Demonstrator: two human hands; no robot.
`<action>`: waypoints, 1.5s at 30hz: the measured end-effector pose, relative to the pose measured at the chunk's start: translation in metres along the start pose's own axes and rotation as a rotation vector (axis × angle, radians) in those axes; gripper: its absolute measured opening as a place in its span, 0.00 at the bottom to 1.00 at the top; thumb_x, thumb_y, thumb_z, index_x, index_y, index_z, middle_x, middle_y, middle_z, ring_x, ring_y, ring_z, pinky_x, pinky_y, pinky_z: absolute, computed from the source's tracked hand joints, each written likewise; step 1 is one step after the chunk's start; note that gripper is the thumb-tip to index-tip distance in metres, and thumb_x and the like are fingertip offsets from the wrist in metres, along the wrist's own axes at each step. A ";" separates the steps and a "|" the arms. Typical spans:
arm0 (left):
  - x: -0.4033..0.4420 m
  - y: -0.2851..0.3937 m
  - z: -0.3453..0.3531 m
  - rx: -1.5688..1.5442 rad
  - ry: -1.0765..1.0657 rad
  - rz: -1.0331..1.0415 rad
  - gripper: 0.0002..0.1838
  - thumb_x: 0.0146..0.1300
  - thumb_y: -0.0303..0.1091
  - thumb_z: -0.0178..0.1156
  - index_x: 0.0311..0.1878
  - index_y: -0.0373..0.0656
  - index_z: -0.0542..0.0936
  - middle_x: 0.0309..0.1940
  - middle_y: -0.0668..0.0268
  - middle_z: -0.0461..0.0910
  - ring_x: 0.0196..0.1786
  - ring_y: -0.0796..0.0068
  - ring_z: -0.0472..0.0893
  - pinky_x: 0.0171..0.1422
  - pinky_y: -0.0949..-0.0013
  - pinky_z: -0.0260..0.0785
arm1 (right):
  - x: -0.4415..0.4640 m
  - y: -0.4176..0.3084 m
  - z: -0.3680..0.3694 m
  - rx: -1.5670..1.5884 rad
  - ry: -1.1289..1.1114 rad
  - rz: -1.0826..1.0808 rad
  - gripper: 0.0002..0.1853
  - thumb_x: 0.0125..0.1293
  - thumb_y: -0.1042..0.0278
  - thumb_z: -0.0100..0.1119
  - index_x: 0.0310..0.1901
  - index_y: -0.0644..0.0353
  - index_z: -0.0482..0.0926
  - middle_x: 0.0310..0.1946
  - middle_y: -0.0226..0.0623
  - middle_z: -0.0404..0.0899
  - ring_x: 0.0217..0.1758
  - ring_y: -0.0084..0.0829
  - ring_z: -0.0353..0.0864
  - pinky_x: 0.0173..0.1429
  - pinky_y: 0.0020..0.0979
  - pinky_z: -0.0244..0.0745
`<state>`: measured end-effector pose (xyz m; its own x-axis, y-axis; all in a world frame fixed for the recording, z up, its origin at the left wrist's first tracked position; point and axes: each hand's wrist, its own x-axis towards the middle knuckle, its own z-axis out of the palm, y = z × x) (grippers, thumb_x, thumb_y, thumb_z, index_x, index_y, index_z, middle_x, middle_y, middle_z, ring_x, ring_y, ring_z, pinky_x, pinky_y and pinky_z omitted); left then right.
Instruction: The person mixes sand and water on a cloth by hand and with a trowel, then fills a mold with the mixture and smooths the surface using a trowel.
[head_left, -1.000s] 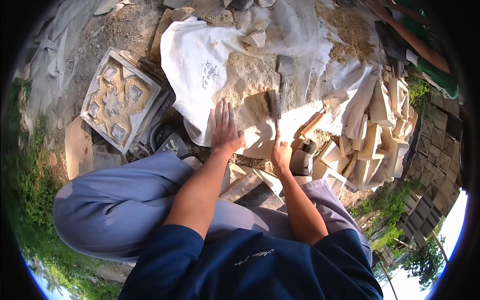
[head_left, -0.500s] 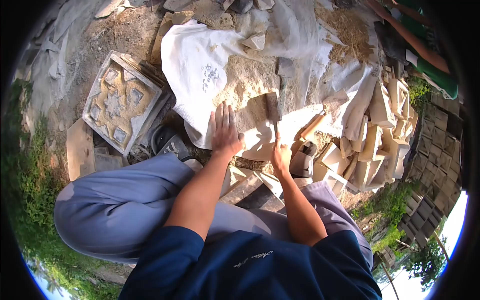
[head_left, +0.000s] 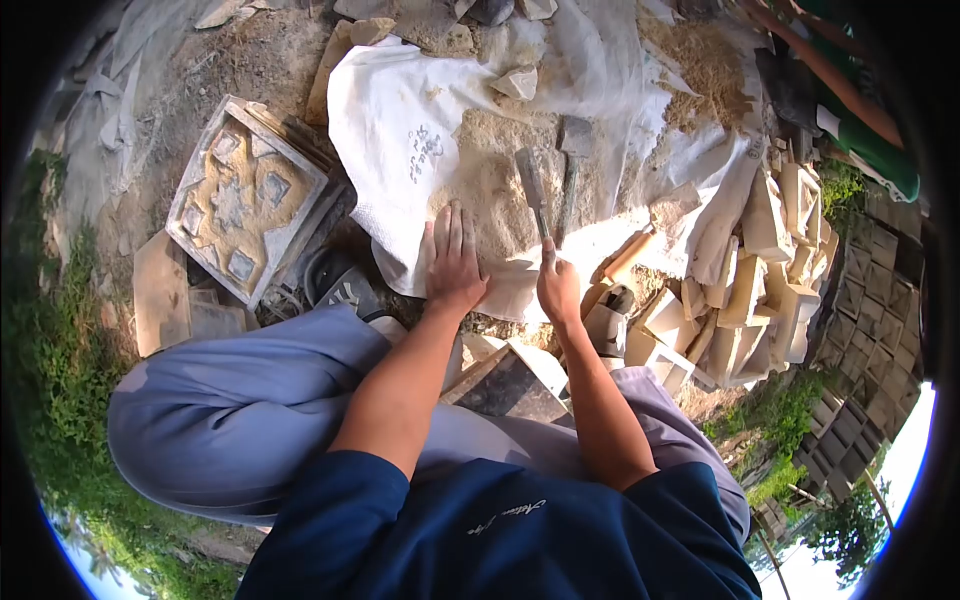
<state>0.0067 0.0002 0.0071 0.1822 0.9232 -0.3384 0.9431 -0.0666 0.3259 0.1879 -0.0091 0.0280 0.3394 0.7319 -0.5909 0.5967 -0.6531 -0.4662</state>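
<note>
While the left hand (head_left: 456, 268) lies open, palm down, on the white sack (head_left: 385, 110), the right hand (head_left: 558, 287) grips a flat-bladed tool (head_left: 529, 178). Sandy powder (head_left: 490, 150): spread, surface uneven, apparently unfinished. Framed panel (head_left: 246, 200), at left: sand between angular shapes, seemingly filled. Second tool (head_left: 570, 178): unheld, beside the first. Pale stone (head_left: 516, 83): farther off.

White sacking (head_left: 372, 130) on dirt ground (head_left: 265, 60) carries sandy powder (head_left: 492, 155), a pale chunk (head_left: 517, 83) and a block-headed tool (head_left: 575, 136).
</note>
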 end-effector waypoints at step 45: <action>0.024 -0.011 0.019 -0.168 0.505 0.156 0.33 0.72 0.41 0.54 0.77 0.39 0.65 0.75 0.46 0.65 0.80 0.48 0.60 0.86 0.48 0.45 | 0.075 0.028 -0.080 -0.078 0.406 -0.183 0.20 0.68 0.49 0.66 0.39 0.62 0.87 0.29 0.53 0.85 0.37 0.55 0.86 0.44 0.48 0.78</action>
<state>0.0056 0.0156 -0.0211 0.1209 0.9768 0.1769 0.8506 -0.1938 0.4888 0.2879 0.0428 0.0236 0.4722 0.8608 -0.1899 0.7210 -0.5011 -0.4786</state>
